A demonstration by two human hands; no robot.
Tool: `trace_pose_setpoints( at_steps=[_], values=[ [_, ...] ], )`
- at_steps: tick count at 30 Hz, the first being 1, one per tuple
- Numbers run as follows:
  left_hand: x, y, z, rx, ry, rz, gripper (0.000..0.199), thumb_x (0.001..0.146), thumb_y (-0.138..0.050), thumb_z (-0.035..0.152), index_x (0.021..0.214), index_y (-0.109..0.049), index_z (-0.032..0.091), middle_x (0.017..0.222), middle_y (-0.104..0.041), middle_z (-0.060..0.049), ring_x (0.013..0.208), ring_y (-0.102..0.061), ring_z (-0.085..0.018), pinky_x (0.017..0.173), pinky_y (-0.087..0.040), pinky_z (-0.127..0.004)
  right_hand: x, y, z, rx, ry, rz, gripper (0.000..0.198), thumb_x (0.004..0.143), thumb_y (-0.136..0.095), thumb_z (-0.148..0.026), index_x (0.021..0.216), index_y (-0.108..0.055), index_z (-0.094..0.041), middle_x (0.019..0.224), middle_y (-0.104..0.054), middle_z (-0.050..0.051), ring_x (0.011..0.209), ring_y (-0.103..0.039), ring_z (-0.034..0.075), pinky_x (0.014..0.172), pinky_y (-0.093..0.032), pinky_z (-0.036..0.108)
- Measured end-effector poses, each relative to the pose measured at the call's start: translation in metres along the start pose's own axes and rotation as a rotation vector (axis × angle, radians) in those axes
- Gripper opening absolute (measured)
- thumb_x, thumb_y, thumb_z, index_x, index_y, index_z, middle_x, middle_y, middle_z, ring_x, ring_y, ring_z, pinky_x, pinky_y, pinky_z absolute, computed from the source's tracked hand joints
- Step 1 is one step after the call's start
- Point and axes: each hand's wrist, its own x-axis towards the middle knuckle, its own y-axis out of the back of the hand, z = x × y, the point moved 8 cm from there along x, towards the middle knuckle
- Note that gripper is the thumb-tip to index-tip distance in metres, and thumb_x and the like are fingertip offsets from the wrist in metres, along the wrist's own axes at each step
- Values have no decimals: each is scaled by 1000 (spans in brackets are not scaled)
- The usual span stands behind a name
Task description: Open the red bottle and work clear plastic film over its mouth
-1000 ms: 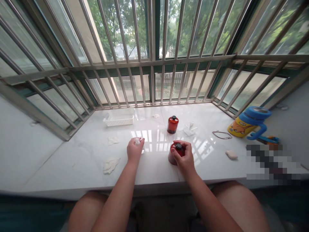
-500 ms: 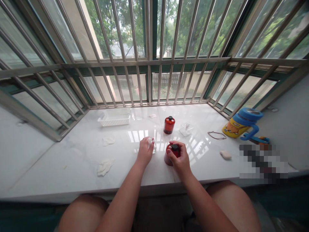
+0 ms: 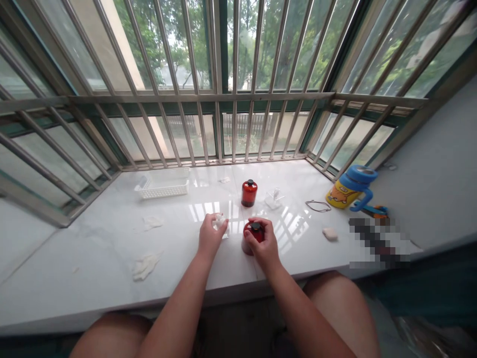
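Two red round bottles with black caps, one held (image 3: 249, 240), one standing farther back (image 3: 249, 193). Glossy white marble-look sill (image 3: 112, 248). White slatted plastic basket (image 3: 163, 185). Yellow cup with cartoon print, blue lid and blue handle (image 3: 348, 188). White crumpled wads (image 3: 146, 265). Silver-grey window bars (image 3: 208, 97).

A small red bottle with a black cap (image 3: 250, 237) was gripped by the right hand (image 3: 263, 243) on the glossy white marble sill (image 3: 93, 248). A crumpled white wad (image 3: 219, 222) was pinched by the left hand (image 3: 209, 237). A second red bottle (image 3: 249, 193) was seen standing behind.
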Motion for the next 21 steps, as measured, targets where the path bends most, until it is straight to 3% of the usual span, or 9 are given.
trace_pose_setpoints(
  at_steps=[5, 9, 13, 16, 19, 21],
  values=[
    [1, 0, -1, -30, 60, -9, 39, 86, -78, 49, 115, -65, 27, 123, -79, -5, 114, -74, -26, 104, -55, -41, 0, -1, 0, 73, -36, 27, 40, 89, -79, -43, 115, -53, -29, 127, -71, 9, 115, -70, 26, 100, -58, 45],
    [2, -1, 2, 4, 42, -38, 32, 85, -77, 50, 108, -73, 27, 122, -79, -6, 118, -73, -28, 109, -53, -43, 0, -2, 1, 76, -37, 28, 38, 88, -80, -42, 110, -52, -28, 127, -72, 9, 114, -71, 26, 99, -58, 44],
    [2, 1, -2, -35, 101, 1, 44, 82, -81, 49, 116, -62, 27, 120, -80, -6, 108, -76, -27, 99, -57, -42, 0, -1, 2, 82, -40, 20, 38, 88, -80, -41, 110, -52, -28, 127, -71, 9, 114, -71, 26, 99, -57, 44],
    [2, -1, -2, -72, 83, -20, 52, 83, -79, 49, 126, -60, 27, 124, -79, -7, 113, -75, -27, 104, -56, -42, 1, -2, 0, 93, -38, 11, 38, 89, -80, -40, 111, -52, -28, 127, -71, 9, 114, -71, 25, 100, -57, 44],
    [3, -2, 1, -30, 54, -37, 38, 85, -76, 50, 114, -67, 26, 123, -79, -7, 118, -74, -28, 109, -53, -43, 0, -2, -1, 100, -35, 20, 38, 89, -80, -40, 110, -51, -28, 126, -71, 9, 114, -70, 25, 99, -57, 44],
    [2, -1, -1, -38, 77, -9, 36, 84, -78, 49, 108, -63, 26, 121, -79, -7, 115, -74, -28, 106, -54, -43, 0, -2, 0, 103, -32, 28, 39, 89, -80, -40, 108, -49, -28, 126, -71, 9, 116, -70, 26, 100, -56, 45]
  ],
)
